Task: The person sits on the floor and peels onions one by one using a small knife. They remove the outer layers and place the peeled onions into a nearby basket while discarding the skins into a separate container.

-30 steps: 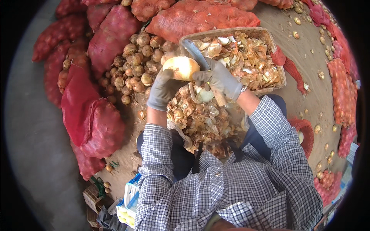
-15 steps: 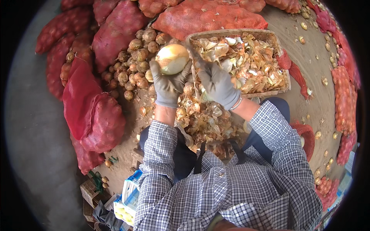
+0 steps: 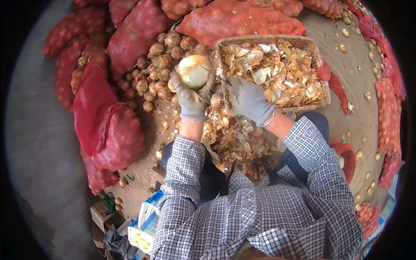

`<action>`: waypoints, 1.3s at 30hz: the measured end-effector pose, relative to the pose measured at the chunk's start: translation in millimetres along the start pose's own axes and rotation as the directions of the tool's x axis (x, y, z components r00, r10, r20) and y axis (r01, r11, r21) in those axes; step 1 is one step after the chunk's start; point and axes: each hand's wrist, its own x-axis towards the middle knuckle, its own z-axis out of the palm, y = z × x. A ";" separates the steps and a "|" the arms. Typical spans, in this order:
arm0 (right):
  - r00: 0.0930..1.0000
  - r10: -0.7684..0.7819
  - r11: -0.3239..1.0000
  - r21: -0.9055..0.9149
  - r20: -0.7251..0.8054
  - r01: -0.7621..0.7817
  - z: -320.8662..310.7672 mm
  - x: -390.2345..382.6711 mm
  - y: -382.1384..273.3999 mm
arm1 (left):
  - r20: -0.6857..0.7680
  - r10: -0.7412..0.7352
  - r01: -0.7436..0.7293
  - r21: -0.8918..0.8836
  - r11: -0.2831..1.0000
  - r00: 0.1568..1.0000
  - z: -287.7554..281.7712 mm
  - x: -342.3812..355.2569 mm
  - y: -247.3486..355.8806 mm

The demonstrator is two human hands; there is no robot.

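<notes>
A large onion (image 3: 193, 71), partly peeled with pale flesh showing, rests in my gloved left hand (image 3: 193, 103), whose thumb and fingers cup it from below. My gloved right hand (image 3: 252, 100) is closed around a small knife (image 3: 217, 77), its handle mostly hidden by the fingers. The thin dark blade points left, its tip at the right side of the onion. Right of the hands stands a shallow rectangular crate (image 3: 273, 37) heaped with onion skins (image 3: 277, 76). More loose skins (image 3: 236, 138) lie in a pile between my knees.
Unpeeled onions (image 3: 158, 65) are heaped left of my left hand. Full red mesh sacks (image 3: 238, 21) line the far side, with others (image 3: 117, 134) at the left and right (image 3: 387, 112). Scattered onions dot the floor. A blue-and-white basket (image 3: 147, 219) stands at the lower left.
The knife has swung left, and its blade now reaches the onion's right side. The onion has turned slightly in my left hand. The whole view has shifted a little.
</notes>
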 end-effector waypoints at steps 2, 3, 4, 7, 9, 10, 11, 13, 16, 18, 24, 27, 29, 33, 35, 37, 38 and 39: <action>0.999 -0.034 0.984 -0.176 -0.007 0.032 4.0 3.4 8.5 | -0.014 -0.036 0.036 -0.012 0.999 0.999 3.6 -1.5 -0.9; 0.999 -0.047 0.975 -0.217 -0.006 0.044 2.2 6.7 8.2 | 0.022 -0.063 0.063 0.002 0.998 0.998 3.5 -5.9 -1.8; 0.998 -0.059 0.965 -0.256 -0.005 0.056 0.4 10.3 8.1 | 0.056 -0.090 0.089 0.018 0.996 0.994 3.4 -8.6 -3.2; 0.996 -0.069 0.935 -0.352 -0.057 0.044 -6.5 18.7 4.0 | 0.108 -0.154 0.146 0.080 0.986 0.982 3.1 -13.2 -7.6; 0.990 0.138 0.977 -0.158 -0.042 -0.142 -8.8 24.6 10.3 | 0.103 -0.146 0.135 0.105 0.985 0.984 5.2 -15.6 -13.0; 0.945 0.324 0.943 0.060 0.042 -0.326 -10.1 31.4 19.4 | 0.113 -0.120 0.104 0.139 0.985 0.986 7.0 -16.5 -17.2; 0.865 0.476 0.826 0.256 0.161 -0.502 -11.4 33.5 25.9 | 0.124 -0.094 0.072 0.172 0.982 0.988 8.4 -18.3 -21.4; 0.944 0.330 0.904 0.294 -0.014 -0.311 -23.1 33.7 15.0 | 0.155 -0.039 0.006 0.206 0.979 0.987 5.8 -20.1 -15.9; 0.980 0.108 0.981 0.177 -0.166 -0.078 -26.5 28.4 7.2 | 0.137 0.020 -0.051 0.229 0.972 0.990 4.8 -20.1 -9.9; 0.996 0.035 0.999 0.019 -0.081 -0.034 -32.7 17.0 1.3 | 0.222 0.060 -0.125 0.294 0.948 0.973 0.7 -17.9 -8.8; 0.993 0.114 0.982 -0.157 0.037 -0.107 -30.3 13.9 4.2 | 0.209 0.069 -0.144 0.367 0.919 0.975 -1.3 -21.2 -13.4; 0.908 0.367 0.919 0.073 0.204 -0.388 -24.2 21.5 18.7 | 0.321 0.048 -0.178 0.391 0.903 0.946 1.4 -25.5 -19.8; 0.920 0.385 0.833 0.400 0.079 -0.382 -18.3 19.6 30.1 | 0.447 0.062 -0.290 0.462 0.838 0.892 0.5 -22.5 -18.4; 0.958 0.255 0.861 0.481 -0.134 -0.162 -37.8 20.3 14.8 | 0.435 0.087 -0.347 0.567 0.747 0.896 -2.2 -23.8 -18.1; 0.975 0.153 0.914 0.400 -0.163 -0.077 -40.5 16.1 8.9 | 0.412 0.098 -0.331 0.545 0.770 0.906 -4.1 -23.5 -17.1; 0.983 0.077 0.965 0.262 -0.167 -0.031 -36.8 7.6 7.3 | 0.402 0.124 -0.338 0.520 0.785 0.907 -5.0 -21.6 -16.8; 0.986 0.038 0.982 0.190 -0.164 -0.006 -34.2 4.6 8.1 | 0.397 0.138 -0.341 0.506 0.792 0.908 -5.5 -20.8 -16.5; 0.995 0.050 0.995 0.093 -0.083 -0.042 -33.2 3.6 7.6 | 0.396 0.136 -0.340 0.510 0.790 0.908 -6.7 -20.1 -16.0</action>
